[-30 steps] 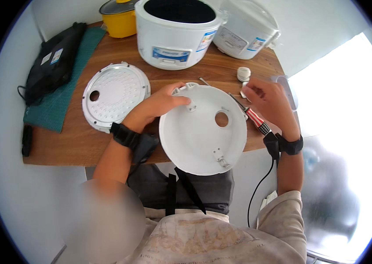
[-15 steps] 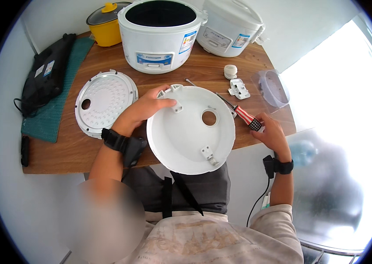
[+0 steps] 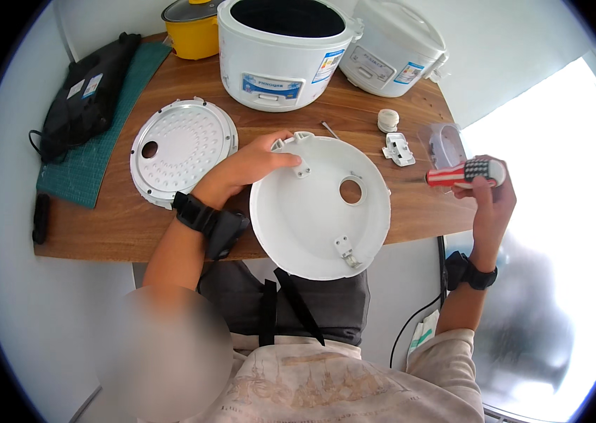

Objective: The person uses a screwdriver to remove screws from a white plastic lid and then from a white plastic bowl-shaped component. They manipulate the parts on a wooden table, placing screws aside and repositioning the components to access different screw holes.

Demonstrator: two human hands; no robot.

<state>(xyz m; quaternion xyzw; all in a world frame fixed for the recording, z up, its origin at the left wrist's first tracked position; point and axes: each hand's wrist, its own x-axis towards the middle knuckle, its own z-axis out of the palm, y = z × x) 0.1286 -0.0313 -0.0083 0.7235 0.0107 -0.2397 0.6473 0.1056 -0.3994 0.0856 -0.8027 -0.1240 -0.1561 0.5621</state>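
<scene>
My left hand (image 3: pixel 264 166) is closed on the upper left rim of a round white rice cooker lid shell (image 3: pixel 312 218), thumb on its inner side. The shell is tilted, hollow side toward me, at the table's front edge; it has a round hole and a small metal-and-plastic latch piece. Off to the right, my right hand (image 3: pixel 489 197) grips a screwdriver (image 3: pixel 467 174) by its red, white and black handle. The shaft points left toward the shell and is blurred. Left of the shell lies a silvery round inner lid plate (image 3: pixel 187 149) with one hole.
Behind stand an open white rice cooker (image 3: pixel 280 60), a closed one (image 3: pixel 389 49) and a yellow pot (image 3: pixel 192 35). A white cap (image 3: pixel 387 120), a white plastic part (image 3: pixel 399 149), a thin metal rod (image 3: pixel 329 130) and a clear tray (image 3: pixel 446 144) lie right. A black device (image 3: pixel 87 106) rests on a green mat (image 3: pixel 76 176).
The screwdriver, lying low by the shell's right edge before, is now lifted up and to the right in my right hand, its shaft turned leftward. My left hand keeps its hold on the shell.
</scene>
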